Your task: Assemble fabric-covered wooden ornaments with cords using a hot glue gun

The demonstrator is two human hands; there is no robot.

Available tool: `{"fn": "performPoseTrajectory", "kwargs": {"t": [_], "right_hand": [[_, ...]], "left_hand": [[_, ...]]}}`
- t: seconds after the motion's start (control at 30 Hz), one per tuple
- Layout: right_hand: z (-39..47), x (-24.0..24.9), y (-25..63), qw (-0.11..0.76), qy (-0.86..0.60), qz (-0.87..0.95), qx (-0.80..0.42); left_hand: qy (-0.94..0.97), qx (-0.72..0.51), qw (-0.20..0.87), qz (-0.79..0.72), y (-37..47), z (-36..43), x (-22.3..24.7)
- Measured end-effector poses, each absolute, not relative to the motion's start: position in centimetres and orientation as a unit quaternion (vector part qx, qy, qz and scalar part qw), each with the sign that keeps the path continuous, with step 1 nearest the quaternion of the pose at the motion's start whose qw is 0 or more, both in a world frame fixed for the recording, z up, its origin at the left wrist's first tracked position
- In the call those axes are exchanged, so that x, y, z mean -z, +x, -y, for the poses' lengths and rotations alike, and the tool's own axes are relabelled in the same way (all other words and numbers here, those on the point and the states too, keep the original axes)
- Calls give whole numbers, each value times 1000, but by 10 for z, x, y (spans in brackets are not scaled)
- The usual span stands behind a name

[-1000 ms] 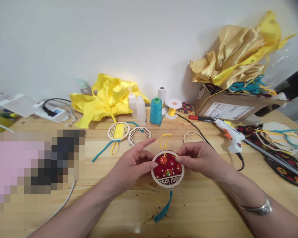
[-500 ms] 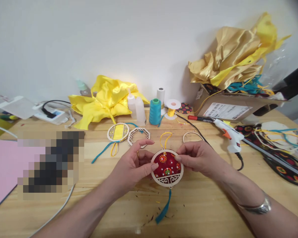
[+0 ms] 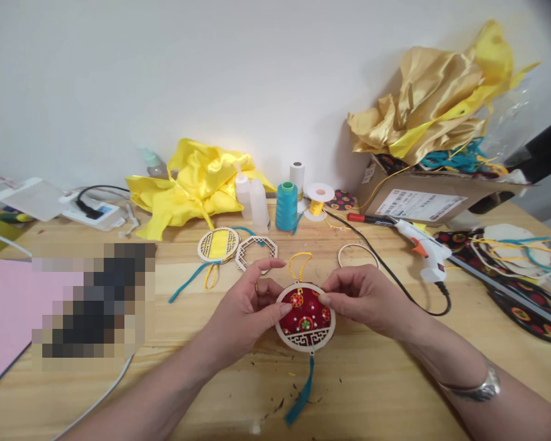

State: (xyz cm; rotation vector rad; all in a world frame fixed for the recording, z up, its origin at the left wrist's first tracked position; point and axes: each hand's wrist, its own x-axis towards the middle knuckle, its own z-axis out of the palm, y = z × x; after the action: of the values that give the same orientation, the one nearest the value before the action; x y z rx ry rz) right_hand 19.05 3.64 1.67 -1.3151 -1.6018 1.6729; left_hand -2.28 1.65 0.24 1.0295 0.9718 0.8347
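Fingers (image 3: pixel 272 315) of left hand (image 3: pixel 242 309) and right hand (image 3: pixel 370 303) grip a round red-fabric, pale-wood ornament (image 3: pixel 305 315) at ten and two o'clock; its long teal tassel (image 3: pixel 304 397) trails from six.

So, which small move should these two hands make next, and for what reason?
Perhaps press gently around the wooden rim of the round ornament: left hand and right hand grip it from opposite sides, fingers on its front, so this might settle rim and red fabric together without regrasping.
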Motion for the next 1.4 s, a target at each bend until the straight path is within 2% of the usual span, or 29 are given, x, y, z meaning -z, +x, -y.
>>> {"fn": "performPoseTrajectory", "kwargs": {"t": [0.2, 0.67, 0.93, 1.4], "right_hand": [[-36, -13, 190, 235, -476, 585, -613], [-42, -18, 196, 268, -480, 557, -623], [-44, -18, 198, 286, -485, 533, -632], [-43, -19, 196, 283, -488, 528, -635]], "left_hand": [[472, -375, 669, -434, -24, -16, -2], [405, -387, 720, -409, -26, -21, -7], [457, -377, 709, -383, -27, -19, -8], [458, -340, 690, -445, -23, -19, -13]]}}
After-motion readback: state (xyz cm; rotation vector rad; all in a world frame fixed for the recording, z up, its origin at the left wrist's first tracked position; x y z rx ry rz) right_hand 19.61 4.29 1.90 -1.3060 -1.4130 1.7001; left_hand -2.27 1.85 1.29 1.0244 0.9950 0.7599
